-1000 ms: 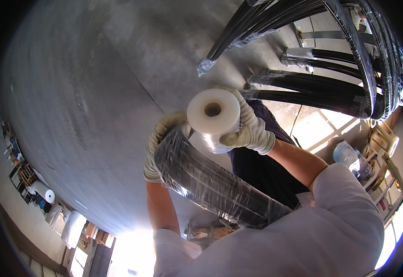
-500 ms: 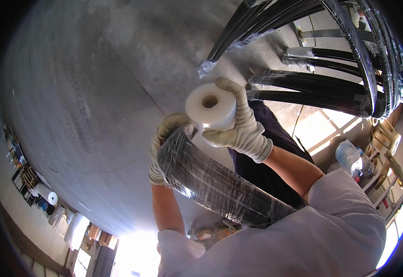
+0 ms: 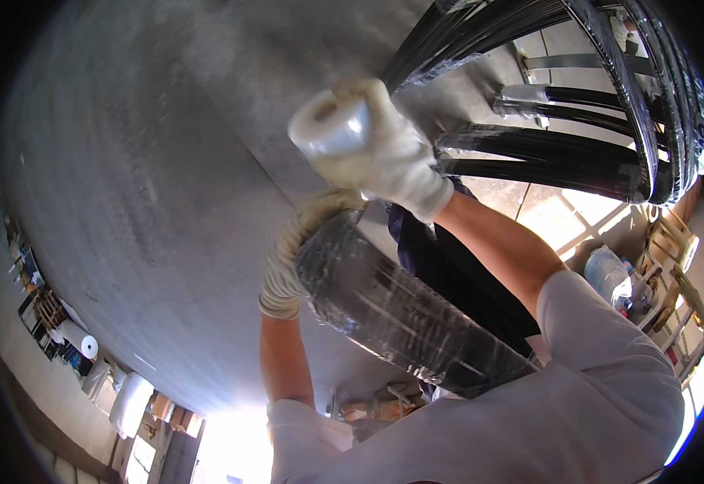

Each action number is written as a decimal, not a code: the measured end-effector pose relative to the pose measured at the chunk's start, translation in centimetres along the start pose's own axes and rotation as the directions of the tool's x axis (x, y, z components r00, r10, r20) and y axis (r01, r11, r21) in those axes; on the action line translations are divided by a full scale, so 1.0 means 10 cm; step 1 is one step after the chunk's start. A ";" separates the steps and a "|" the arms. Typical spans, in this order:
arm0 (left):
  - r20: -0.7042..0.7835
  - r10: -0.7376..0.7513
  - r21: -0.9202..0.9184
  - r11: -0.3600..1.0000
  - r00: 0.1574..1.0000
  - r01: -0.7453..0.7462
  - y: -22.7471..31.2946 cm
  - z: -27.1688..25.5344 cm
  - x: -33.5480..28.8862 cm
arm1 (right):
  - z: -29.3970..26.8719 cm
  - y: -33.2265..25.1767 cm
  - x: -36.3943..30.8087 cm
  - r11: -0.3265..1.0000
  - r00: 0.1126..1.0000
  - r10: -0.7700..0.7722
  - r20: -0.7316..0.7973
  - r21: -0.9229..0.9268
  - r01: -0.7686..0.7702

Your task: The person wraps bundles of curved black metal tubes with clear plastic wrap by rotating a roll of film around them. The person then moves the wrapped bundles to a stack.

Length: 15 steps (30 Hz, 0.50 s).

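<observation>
My right hand (image 3: 392, 161), in a pale knitted glove, grips a roll of clear stretch film (image 3: 332, 129). The roll's open core faces up and it is slightly blurred by motion. Below it lies a long black bundle (image 3: 408, 306) wrapped in shiny clear film, slanting from my left hand towards my body at the lower right. My left hand (image 3: 287, 250), gloved as well, curls round the bundle's far end. Its fingertips sit just under the film roll and are partly hidden.
Several long black bundles (image 3: 545, 149) with film-wrapped ends rest on a rack at the upper right. Wooden stools (image 3: 674, 234) and a clear plastic bag (image 3: 607, 270) stand at the right. White rolls (image 3: 131, 403) and boxes line the far left wall. Grey concrete floor (image 3: 142, 202) spreads at the left.
My right hand has swung the film roll left and away from me, tilting it. My left hand and the bundle's end have shifted slightly right.
</observation>
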State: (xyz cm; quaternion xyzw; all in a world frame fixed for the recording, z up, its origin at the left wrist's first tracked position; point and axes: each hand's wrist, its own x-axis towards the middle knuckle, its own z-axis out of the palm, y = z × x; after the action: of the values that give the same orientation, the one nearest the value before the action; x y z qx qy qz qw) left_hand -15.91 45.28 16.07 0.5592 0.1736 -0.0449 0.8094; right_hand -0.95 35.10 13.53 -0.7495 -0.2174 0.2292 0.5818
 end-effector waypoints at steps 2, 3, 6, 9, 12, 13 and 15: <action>0.047 -0.068 -0.136 0.988 0.997 0.074 0.06 0.06 0.06 | 0.16 -0.15 0.28 0.994 0.994 0.108 0.033 -0.008 -0.108; 0.077 -0.054 -0.124 0.990 0.996 0.063 0.06 0.05 0.10 | 0.20 -0.17 0.40 0.992 0.992 0.124 0.032 -0.013 -0.124; 0.158 -0.026 -0.130 0.990 0.987 0.047 0.03 -0.01 0.06 | 0.19 0.03 0.64 0.840 0.987 0.148 0.067 0.517 -0.161; 0.234 0.033 -0.170 0.985 0.972 0.007 0.00 -0.11 0.12 | -0.06 -0.13 0.68 0.937 0.977 0.025 -0.210 0.345 0.050; 0.271 0.034 -0.257 0.966 0.962 0.038 -0.09 -0.13 0.15 | -0.16 -0.10 0.87 0.700 0.961 -0.008 -0.277 0.685 0.203; 0.270 0.036 -0.307 0.950 0.962 0.051 -0.18 -0.14 0.13 | -0.22 -0.15 0.93 0.650 0.928 -0.069 -0.367 0.689 0.321; 0.298 -0.009 -0.300 0.948 0.955 0.102 -0.27 -0.18 0.14 | -0.40 -0.30 1.05 0.757 0.882 -0.052 -0.469 0.558 0.341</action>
State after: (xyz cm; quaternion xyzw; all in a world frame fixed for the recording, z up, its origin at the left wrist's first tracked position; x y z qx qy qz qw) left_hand -15.75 46.10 12.62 0.4062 0.0727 -0.1221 0.9027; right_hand 9.65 38.86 16.39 -0.5166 -0.0762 0.0548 0.8511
